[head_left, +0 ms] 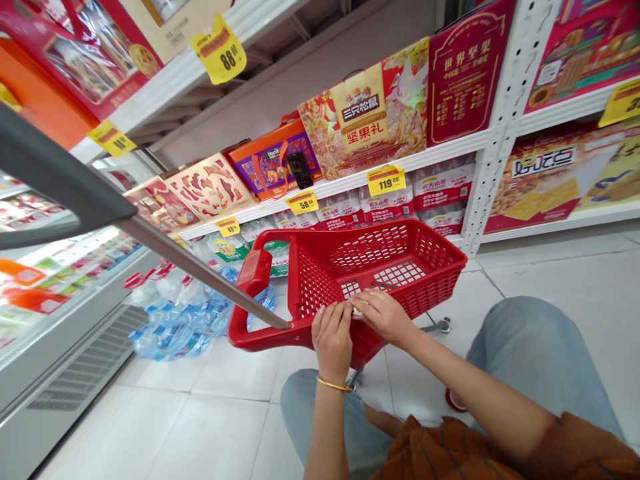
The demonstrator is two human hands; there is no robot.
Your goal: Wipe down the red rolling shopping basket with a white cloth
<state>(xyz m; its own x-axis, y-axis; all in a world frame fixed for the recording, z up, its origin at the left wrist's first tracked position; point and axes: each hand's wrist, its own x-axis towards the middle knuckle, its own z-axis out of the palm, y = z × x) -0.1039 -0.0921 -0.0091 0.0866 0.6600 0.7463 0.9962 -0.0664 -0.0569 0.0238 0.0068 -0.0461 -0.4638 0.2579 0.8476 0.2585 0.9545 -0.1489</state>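
A red plastic shopping cart point(435, 290) with a perforated basket stands in front of me. Over its near rim, my left hand point(334, 333) has its fingers bent and pressed together, a gold bracelet on the wrist. My right hand point(383, 313) meets it from the right, its fingers curled as well. Between the fingertips a small pale thing point(356, 311) shows; it is mostly covered and too small to name. A grey metal pole point(210, 273) slants down to the cart's left end, with a dark grey handle point(60, 173) at its top.
Behind the cart, white shelves point(450, 145) carry gift boxes point(367, 113) and yellow price tags point(387, 181). A small black device point(299, 170) sits before a purple box. Shrink-wrapped water bottles point(175, 320) lie on the floor at left, beside a chiller cabinet point(90, 380). My bent knees point(540, 360) flank the cart.
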